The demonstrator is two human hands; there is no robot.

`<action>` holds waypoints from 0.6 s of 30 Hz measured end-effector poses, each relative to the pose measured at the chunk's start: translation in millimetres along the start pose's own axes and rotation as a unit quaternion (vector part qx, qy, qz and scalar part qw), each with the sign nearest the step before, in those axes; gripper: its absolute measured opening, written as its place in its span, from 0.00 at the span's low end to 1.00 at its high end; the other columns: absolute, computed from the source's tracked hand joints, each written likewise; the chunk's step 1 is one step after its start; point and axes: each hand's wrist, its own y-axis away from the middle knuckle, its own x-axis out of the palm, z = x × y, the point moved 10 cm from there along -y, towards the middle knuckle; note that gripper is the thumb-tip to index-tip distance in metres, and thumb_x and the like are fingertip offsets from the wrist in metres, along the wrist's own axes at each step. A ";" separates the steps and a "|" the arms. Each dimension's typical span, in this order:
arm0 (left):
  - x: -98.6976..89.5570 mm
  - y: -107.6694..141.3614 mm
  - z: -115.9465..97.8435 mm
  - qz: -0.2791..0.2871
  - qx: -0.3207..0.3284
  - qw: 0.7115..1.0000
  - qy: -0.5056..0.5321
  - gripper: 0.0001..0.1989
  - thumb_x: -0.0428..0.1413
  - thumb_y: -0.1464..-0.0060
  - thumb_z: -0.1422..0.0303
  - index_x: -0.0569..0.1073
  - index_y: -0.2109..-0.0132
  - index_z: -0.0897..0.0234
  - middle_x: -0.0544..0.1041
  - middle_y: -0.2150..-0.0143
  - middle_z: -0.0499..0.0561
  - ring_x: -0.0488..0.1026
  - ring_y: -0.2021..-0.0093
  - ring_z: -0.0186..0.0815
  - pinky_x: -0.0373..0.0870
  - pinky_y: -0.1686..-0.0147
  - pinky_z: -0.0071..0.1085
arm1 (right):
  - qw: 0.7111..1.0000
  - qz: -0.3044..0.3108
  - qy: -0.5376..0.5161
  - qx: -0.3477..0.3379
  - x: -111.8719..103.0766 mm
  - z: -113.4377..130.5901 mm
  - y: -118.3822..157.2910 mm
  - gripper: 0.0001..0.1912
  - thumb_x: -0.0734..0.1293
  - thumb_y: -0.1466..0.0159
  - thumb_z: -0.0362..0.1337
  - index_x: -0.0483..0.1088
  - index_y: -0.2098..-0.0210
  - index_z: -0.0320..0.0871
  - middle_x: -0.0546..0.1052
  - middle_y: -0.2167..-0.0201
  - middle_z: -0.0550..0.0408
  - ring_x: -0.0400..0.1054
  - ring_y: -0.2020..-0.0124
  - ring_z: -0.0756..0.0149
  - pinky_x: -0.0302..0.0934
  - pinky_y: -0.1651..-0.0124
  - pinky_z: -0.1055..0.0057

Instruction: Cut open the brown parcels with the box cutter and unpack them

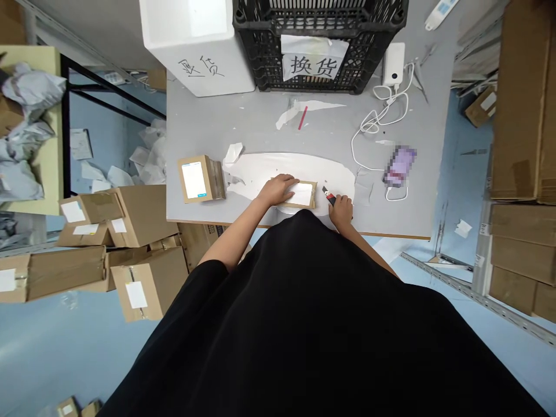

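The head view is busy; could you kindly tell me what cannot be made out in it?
Head view:
Small cardboard box: the left hand covers one end.
Utility knife: the right hand hides the handle.
Purple device: pixelated, so unreadable.
Black plastic crate: the top edge cuts off its contents.

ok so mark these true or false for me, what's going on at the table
1. The right hand grips a utility knife. True.
2. The left hand rests on a small cardboard box with a white label. True.
3. The white power bank sits inside the black plastic crate. False: it lies on the table beside the crate.
4. The paper sign on the crate is blank. False: it shows Chinese characters.
5. A second cardboard box lies on the table to the left of the hands. True.
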 end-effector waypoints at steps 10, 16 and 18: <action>-3.5 -6.0 1.0 0.018 0.029 0.999 -0.033 0.24 0.55 0.38 0.63 0.69 0.35 0.55 0.73 0.38 0.53 0.70 0.40 0.45 0.72 0.48 0.38 | 0.916 0.021 -0.018 -0.401 -28.4 145.5 41.4 0.25 0.52 0.28 0.32 0.63 0.35 0.31 0.68 0.37 0.37 0.60 0.36 0.52 0.55 0.34 0.53; 2.7 -6.5 2.3 0.009 0.069 0.996 -0.048 0.27 0.56 0.38 0.59 0.66 0.34 0.57 0.72 0.39 0.55 0.69 0.41 0.45 0.70 0.48 0.37 | 0.929 0.013 -0.013 -0.370 -21.5 145.0 34.4 0.26 0.51 0.29 0.25 0.66 0.36 0.31 0.72 0.39 0.37 0.65 0.39 0.55 0.59 0.35 0.54; 6.1 -7.2 3.4 0.003 0.081 0.995 -0.059 0.26 0.54 0.37 0.60 0.66 0.34 0.59 0.73 0.40 0.56 0.70 0.43 0.45 0.71 0.50 0.37 | 0.932 0.013 -0.014 -0.362 -21.0 145.6 34.1 0.26 0.51 0.29 0.25 0.66 0.37 0.31 0.72 0.40 0.37 0.65 0.40 0.55 0.59 0.35 0.55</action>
